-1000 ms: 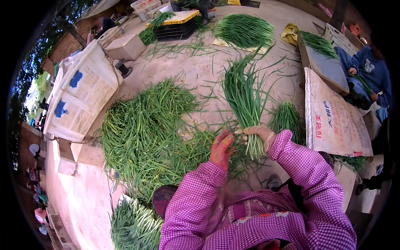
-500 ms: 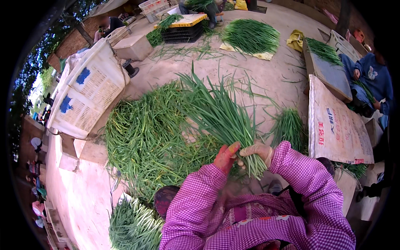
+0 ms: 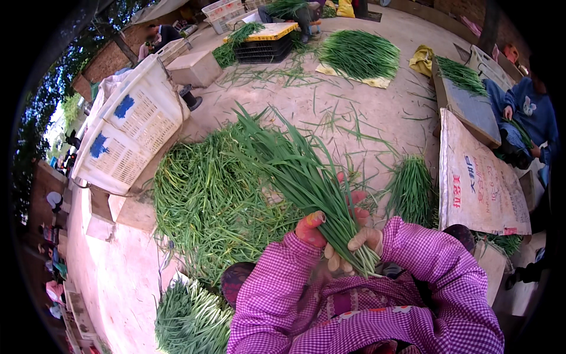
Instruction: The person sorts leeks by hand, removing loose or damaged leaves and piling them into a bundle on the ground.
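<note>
A bunch of garlic chives (image 3: 315, 189) lies slantwise in front of me, its leaves pointing up and left. My left hand (image 3: 311, 229), in a red-orange glove, cradles it loosely: the thumb is on the left side and spread fingertips show past the right side. In a pale glove, my right hand (image 3: 365, 240) grips the pale stem ends, with its fingers curled beneath them. Under the leaf tips and to the left spreads a big heap of loose chives (image 3: 200, 200). A neater bundle (image 3: 410, 189) rests on the ground to the right.
At lower left lie chives with white stems (image 3: 191, 318). A large white crate (image 3: 132, 127) stands at left. Farther off are a chive pile on a sheet (image 3: 359, 53) and a black crate (image 3: 262, 50). A printed sack (image 3: 480, 177) and a seated person in blue (image 3: 533, 112) are at right.
The bunch's leaves have swung left and its stem ends have come lower. My left hand has loosened, with fingers now spread beyond the bunch. My right hand has moved slightly down.
</note>
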`<state>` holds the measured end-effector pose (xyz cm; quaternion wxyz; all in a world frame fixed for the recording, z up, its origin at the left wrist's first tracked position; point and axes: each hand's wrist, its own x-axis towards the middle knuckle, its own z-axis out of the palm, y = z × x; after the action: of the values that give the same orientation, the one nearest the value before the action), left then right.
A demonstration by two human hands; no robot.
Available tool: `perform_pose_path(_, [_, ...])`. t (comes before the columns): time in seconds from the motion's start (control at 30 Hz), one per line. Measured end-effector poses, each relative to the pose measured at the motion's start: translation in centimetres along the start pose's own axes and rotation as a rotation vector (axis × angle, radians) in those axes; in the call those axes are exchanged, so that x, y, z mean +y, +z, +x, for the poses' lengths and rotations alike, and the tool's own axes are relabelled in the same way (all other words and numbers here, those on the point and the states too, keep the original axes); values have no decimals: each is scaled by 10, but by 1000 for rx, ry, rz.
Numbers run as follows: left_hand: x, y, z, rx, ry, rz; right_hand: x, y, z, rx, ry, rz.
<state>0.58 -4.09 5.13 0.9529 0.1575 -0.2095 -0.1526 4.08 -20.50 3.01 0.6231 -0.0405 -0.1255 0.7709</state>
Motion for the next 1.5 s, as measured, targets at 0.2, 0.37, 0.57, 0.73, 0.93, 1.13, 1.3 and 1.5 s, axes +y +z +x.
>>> perform_pose_path(0.2, [5,-13,-8,147,43,75,-6,10,8,145,-26,-239])
perform_pose_path(0.37, [12,-9,-9,377,122,183,-33,-13,3,679,215,-1235])
perform_pose_path(0.57, [7,-14,-14,533,29,200,-88,31,-18,909,-150,-1358])
perform_pose_path(0.73, [-6,-12,-12,489,-144,248,-112,47,-21,1095,-668,-1301])
perform_pose_path(0.93, [-15,-6,-9,497,-319,319,-106,49,-22,1381,-424,-2112])
perform_pose_path(1.13, [-14,-2,-8,573,-265,412,-129,58,-48,1219,-754,-1328])
perform_pose_path(1.3, [-16,7,-3,639,-286,464,-142,74,-70,1088,-910,-1191])
perform_pose_path(1.5, [-15,8,1,715,-274,487,-140,76,-73,1091,-963,-1113])
